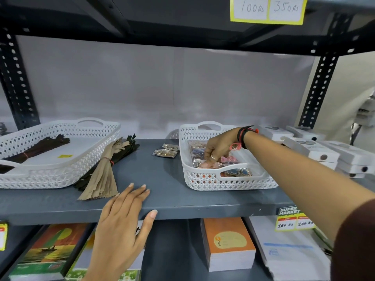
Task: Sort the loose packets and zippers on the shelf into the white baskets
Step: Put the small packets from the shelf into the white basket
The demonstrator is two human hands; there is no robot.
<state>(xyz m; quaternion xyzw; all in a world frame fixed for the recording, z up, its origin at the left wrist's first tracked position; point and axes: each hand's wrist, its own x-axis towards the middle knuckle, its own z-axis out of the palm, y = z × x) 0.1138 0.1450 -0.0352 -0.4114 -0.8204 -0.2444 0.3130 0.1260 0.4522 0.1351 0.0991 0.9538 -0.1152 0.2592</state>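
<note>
While the right hand (216, 152) dips into the right basket (229, 182), fingers pinched on a packet (209, 164) among the packets piled there, the left hand (123, 216) lies flat and spread on the shelf (182, 199) edge, gripping nothing. Packet sorting looks to be the step in hand: two loose packets (166, 151) wait just left of that basket. Next up, probably, letting go and reaching for them, while the loose zippers (109, 165) lie against the left basket (60, 171).
</note>
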